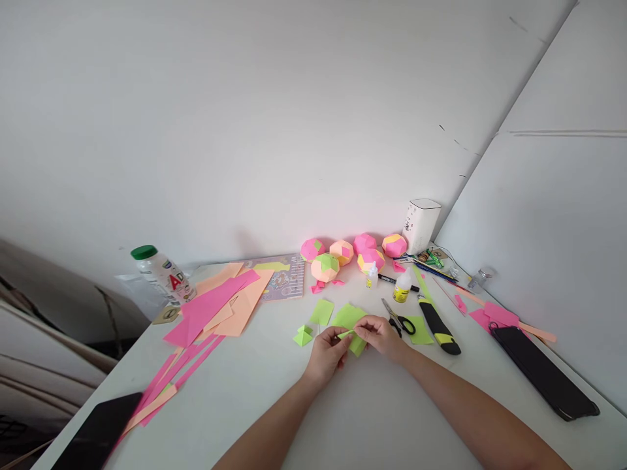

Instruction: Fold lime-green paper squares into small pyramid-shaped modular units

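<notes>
Both my hands meet over the white table (pixel 372 411) and pinch one small green paper piece (pixel 358 344) between them. My left hand (pixel 327 351) grips its left end with closed fingers. My right hand (pixel 382 336) holds its right end, fingers curled. A folded green paper unit (pixel 303 335) lies just left of my left hand. Flat green paper squares (pixel 322 311) lie behind my hands. Black-handled scissors (pixel 399 320) rest right beside my right hand.
Several pink, orange and green paper balls (pixel 325 266) sit at the back by the wall, with two small glue bottles (pixel 402 286), a marker, a utility knife (pixel 438 324) and a white cup (pixel 420 224). Pink and orange sheets (pixel 220 304) and a plastic bottle (pixel 161 274) lie left. Dark phones lie at both edges.
</notes>
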{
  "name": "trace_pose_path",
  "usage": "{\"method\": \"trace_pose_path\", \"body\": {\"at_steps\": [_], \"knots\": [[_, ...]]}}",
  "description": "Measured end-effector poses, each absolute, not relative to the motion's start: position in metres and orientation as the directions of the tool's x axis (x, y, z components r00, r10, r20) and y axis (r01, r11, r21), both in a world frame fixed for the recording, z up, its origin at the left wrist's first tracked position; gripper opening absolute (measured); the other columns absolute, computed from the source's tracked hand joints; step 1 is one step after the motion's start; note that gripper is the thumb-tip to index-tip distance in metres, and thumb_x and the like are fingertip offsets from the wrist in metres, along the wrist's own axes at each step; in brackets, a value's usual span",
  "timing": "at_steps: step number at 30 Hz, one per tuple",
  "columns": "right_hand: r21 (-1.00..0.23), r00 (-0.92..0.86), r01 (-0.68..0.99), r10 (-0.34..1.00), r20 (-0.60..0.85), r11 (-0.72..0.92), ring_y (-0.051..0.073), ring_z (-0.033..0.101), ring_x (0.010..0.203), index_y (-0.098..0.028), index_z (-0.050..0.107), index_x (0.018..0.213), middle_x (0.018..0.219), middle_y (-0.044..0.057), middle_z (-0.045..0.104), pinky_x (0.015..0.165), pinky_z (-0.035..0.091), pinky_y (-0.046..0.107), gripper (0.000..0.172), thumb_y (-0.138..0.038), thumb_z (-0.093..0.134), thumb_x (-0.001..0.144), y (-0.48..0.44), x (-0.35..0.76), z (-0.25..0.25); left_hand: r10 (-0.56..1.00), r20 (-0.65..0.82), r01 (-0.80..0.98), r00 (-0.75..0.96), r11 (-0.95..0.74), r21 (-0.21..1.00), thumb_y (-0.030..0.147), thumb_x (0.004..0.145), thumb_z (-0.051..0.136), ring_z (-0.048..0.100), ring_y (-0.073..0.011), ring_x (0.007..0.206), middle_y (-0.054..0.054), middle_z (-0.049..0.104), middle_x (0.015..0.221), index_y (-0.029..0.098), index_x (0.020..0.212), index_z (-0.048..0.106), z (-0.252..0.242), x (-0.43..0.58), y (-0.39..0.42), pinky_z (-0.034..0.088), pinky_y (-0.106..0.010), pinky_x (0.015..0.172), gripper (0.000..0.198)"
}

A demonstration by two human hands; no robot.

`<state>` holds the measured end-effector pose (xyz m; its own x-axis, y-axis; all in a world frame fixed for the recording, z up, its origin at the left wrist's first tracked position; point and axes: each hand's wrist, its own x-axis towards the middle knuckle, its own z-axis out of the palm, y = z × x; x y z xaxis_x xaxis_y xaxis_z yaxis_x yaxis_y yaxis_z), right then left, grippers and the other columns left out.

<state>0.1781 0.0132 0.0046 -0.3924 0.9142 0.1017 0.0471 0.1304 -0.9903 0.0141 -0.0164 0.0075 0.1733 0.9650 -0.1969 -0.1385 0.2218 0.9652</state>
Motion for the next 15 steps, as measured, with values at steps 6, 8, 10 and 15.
{"method": "trace_pose_path", "body": {"at_steps": [6, 8, 10, 15], "knots": [[-0.986, -0.421, 0.097, 0.903, 0.085, 0.138, 0.012, 0.054, 0.056, -0.015, 0.067, 0.084, 0.066, 0.001, 0.059, 0.049, 0.049, 0.024, 0.027, -0.04, 0.062, 0.076, 0.0146, 0.1788, 0.0011, 0.969, -0.184, -0.177, 0.165, 0.213, 0.961, 0.046, 0.06, 0.072, 0.033, -0.0054, 0.03, 0.01, 0.043, 0.036, 0.015, 0.081, 0.056, 0.0089, 0.0151, -0.0163, 0.026, -0.017, 0.029, 0.041], [-0.986, -0.42, 0.112, 0.905, 0.068, 0.126, 0.013, 0.055, 0.056, -0.014, 0.068, 0.082, 0.065, 0.001, 0.06, 0.048, 0.049, 0.024, 0.029, -0.041, 0.063, 0.074, 0.0153, 0.179, 0.0001, 0.972, -0.187, -0.19, 0.144, 0.212, 0.959, 0.045, 0.059, 0.072, 0.034, -0.0054, 0.03, 0.01, 0.043, 0.036, 0.015, 0.079, 0.056, 0.0091, 0.0156, -0.0165, 0.026, -0.017, 0.029, 0.04], [-0.986, -0.423, 0.12, 0.904, 0.058, 0.119, 0.013, 0.055, 0.055, -0.014, 0.068, 0.082, 0.064, 0.001, 0.06, 0.047, 0.049, 0.023, 0.03, -0.042, 0.063, 0.074, 0.0157, 0.1794, -0.0003, 0.975, -0.185, -0.208, 0.125, 0.208, 0.956, 0.044, 0.059, 0.073, 0.035, -0.0057, 0.03, 0.009, 0.044, 0.036, 0.016, 0.078, 0.056, 0.0087, 0.0161, -0.0165, 0.026, -0.017, 0.03, 0.038], [-0.988, -0.429, 0.109, 0.901, 0.056, 0.114, 0.011, 0.053, 0.053, -0.013, 0.068, 0.082, 0.062, 0.001, 0.059, 0.046, 0.048, 0.022, 0.028, -0.04, 0.063, 0.074, 0.0159, 0.1806, -0.0002, 0.977, -0.176, -0.225, 0.12, 0.2, 0.954, 0.043, 0.06, 0.073, 0.035, -0.0062, 0.03, 0.009, 0.044, 0.036, 0.016, 0.077, 0.054, 0.0068, 0.0168, -0.0161, 0.026, -0.017, 0.029, 0.037]]}}
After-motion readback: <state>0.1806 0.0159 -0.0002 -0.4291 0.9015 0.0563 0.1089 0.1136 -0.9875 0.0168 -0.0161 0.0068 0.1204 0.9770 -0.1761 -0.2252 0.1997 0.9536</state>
